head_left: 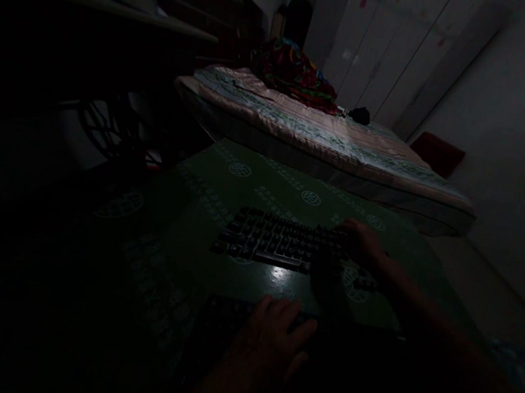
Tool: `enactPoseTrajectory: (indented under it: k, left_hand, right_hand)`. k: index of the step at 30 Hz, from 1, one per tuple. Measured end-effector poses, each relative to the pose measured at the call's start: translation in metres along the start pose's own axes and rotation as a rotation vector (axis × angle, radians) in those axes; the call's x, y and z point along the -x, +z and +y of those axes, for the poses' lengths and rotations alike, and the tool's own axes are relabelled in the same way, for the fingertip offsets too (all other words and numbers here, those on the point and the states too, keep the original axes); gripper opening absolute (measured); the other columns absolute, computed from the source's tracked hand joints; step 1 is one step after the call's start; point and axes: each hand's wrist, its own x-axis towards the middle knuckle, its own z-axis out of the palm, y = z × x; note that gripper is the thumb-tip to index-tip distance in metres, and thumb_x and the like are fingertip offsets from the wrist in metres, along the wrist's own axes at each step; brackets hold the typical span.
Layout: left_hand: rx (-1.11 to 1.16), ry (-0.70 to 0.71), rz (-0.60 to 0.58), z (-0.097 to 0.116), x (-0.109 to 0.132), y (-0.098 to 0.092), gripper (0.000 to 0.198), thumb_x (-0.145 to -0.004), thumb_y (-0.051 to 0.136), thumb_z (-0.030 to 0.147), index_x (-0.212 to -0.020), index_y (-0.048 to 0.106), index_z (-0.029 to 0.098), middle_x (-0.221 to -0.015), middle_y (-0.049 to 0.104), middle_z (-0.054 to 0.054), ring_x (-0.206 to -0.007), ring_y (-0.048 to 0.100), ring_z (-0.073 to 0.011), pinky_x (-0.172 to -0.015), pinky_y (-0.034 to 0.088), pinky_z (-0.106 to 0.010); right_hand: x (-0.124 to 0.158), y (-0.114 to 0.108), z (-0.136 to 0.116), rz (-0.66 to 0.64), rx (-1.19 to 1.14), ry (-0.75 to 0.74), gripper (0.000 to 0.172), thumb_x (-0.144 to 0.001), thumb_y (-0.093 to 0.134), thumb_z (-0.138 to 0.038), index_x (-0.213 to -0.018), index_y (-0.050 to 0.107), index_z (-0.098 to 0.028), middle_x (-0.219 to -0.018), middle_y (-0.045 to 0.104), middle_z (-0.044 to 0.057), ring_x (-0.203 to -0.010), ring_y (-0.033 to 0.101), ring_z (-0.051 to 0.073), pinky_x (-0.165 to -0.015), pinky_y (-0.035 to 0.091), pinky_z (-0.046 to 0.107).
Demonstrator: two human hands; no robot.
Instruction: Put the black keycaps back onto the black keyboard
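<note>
The room is very dark. On a green table (189, 211) with pale globe prints lie rows of black keyboard keys (280, 237) with a long space bar; green shows around them. My right hand (361, 241) reaches in from the right over the right end of the keys, fingers bent down, their tips hidden in shadow. Nearer to me is a dark flat object (222, 308), perhaps a keyboard base. My left hand (271, 337) rests on it, fingers spread and nothing held.
Behind the table stands a bed (314, 131) with a striped sheet and a red patterned blanket (289, 69). A shelf (98, 1) juts out at the upper left, above a dark wheel (106, 128). Pale wardrobe doors (387, 35) rise at the back.
</note>
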Motion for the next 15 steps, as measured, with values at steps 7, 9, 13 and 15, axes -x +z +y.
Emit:
enactPoseTrajectory:
  k: [7,9,13,15]
  left_hand:
    - [0.035,-0.008,-0.014,-0.003,0.003,0.008,0.04,-0.083,0.047,0.039,-0.122,0.044,0.03,-0.123,0.049,-0.005,-0.109,0.047,-0.0236,-0.095,0.035,-0.047]
    - [0.031,-0.016,-0.025,-0.003,0.002,0.008,0.04,-0.083,0.046,0.041,-0.122,0.043,0.031,-0.122,0.05,-0.005,-0.108,0.048,-0.0236,-0.095,0.035,-0.047]
    - [0.015,-0.007,-0.045,-0.003,0.001,0.005,0.04,-0.085,0.042,0.042,-0.122,0.043,0.03,-0.121,0.051,-0.005,-0.106,0.049,-0.0231,-0.092,0.038,-0.046]
    - [0.009,0.0,-0.043,-0.003,0.001,0.004,0.039,-0.085,0.04,0.043,-0.123,0.043,0.03,-0.121,0.051,-0.005,-0.106,0.049,-0.0228,-0.092,0.038,-0.046]
  right_hand:
    - [-0.061,0.015,0.005,-0.212,0.063,0.078,0.033,-0.077,0.053,-0.02,-0.109,0.063,-0.018,-0.111,0.062,0.009,-0.099,0.057,0.019,-0.075,0.042,0.022]
    - [-0.069,0.02,0.006,-0.229,0.067,0.072,0.032,-0.077,0.054,-0.021,-0.107,0.063,-0.017,-0.11,0.063,0.009,-0.099,0.058,0.019,-0.074,0.042,0.021]
    - [-0.077,0.026,0.005,-0.271,0.09,0.079,0.025,-0.077,0.054,-0.024,-0.097,0.068,-0.019,-0.097,0.068,0.009,-0.088,0.062,0.018,-0.067,0.042,0.02]
    - [-0.079,0.027,0.002,-0.289,0.11,0.093,0.023,-0.077,0.053,-0.026,-0.089,0.07,-0.017,-0.087,0.069,0.01,-0.079,0.063,0.018,-0.06,0.042,0.02]
